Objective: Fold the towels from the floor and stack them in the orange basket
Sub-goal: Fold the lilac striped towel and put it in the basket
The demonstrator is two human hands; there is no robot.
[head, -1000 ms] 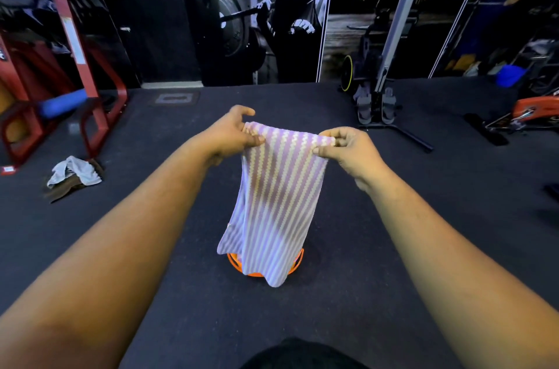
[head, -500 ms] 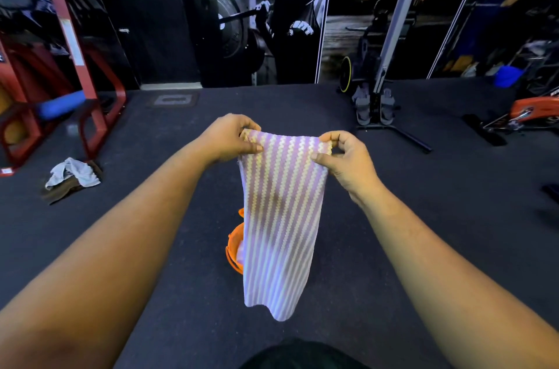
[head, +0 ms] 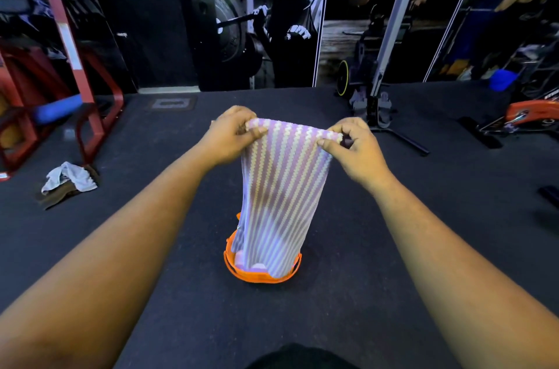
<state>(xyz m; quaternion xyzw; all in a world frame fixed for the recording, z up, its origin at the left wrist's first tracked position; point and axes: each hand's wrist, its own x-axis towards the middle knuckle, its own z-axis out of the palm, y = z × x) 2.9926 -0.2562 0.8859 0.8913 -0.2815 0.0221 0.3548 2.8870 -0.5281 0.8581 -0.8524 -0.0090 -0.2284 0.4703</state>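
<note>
The left hand (head: 230, 134) and right hand (head: 352, 146) each pinch a top corner of the striped towel (head: 282, 193). It hangs straight down, right over the orange basket (head: 234, 267).

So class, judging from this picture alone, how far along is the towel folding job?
Done: something pale already lies in the orange basket. In hand: left hand and right hand pinch the striped towel by its top corners, hanging above the basket. Left: folding it, plus the crumpled towels on the floor.
</note>
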